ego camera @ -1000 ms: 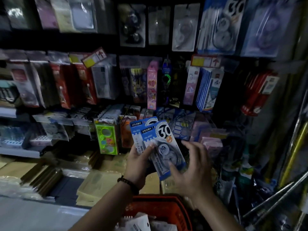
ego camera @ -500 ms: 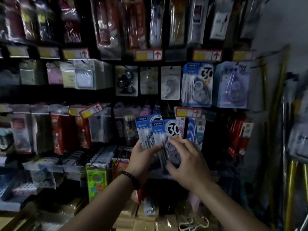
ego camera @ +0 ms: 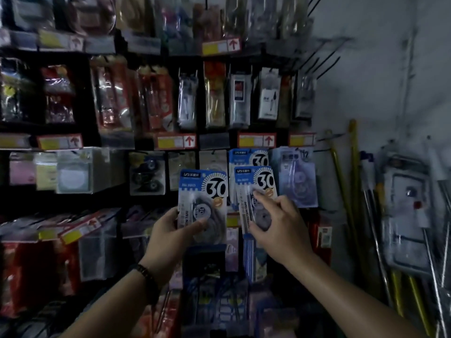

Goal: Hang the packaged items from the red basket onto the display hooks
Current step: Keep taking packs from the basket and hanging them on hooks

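Head view, centre frame: we are gripping one flat, glossy blue-and-white correction-tape card in our left hand and pinching a second card in our right hand, holding it against the matching hung cards at centre right, so next we are probably needing to thread its top hole onto their hook.

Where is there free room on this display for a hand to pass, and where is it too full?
Free: the grey wall right of the display, above the yellow poles; the dark strip under the white boxes, left of the left-hand pack. Crowded: where the right hand holds the right-hand pack over the hung 30 pack, beside the purple pack.
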Tool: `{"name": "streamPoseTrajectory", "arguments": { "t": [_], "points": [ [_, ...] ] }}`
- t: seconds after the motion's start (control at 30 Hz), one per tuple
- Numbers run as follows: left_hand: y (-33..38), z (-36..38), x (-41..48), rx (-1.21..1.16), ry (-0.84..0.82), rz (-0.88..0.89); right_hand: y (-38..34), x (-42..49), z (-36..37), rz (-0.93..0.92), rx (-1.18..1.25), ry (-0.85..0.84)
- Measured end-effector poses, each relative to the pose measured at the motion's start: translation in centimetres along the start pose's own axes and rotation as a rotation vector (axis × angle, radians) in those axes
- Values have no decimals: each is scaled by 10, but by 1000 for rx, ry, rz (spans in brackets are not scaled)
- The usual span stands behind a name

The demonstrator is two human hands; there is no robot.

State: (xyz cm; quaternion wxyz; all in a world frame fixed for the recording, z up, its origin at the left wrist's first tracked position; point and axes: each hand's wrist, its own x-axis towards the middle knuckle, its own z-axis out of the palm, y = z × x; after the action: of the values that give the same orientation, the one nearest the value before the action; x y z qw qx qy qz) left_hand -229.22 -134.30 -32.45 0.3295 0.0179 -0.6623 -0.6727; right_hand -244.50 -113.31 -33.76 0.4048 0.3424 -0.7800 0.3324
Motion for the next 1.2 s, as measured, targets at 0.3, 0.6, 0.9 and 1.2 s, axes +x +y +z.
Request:
{"name": "streamPoseTrajectory", "arguments": {
  "t": [0.3, 0.6, 0.9, 1.2],
  "points": [
    [9, 2, 34, -2, -32, 14, 2, 52, 15, 9, -109, 54],
    [16, 0, 44, -26, -61, -20, -4, 72, 22, 79, -134, -15],
    [15, 2, 44, -11, -76, -49, -5, 85, 26, 106, -185, -48],
    [13, 6, 47, 3, -77, -59, -4, 96, 36, 152, -255, -139]
  ]
}}
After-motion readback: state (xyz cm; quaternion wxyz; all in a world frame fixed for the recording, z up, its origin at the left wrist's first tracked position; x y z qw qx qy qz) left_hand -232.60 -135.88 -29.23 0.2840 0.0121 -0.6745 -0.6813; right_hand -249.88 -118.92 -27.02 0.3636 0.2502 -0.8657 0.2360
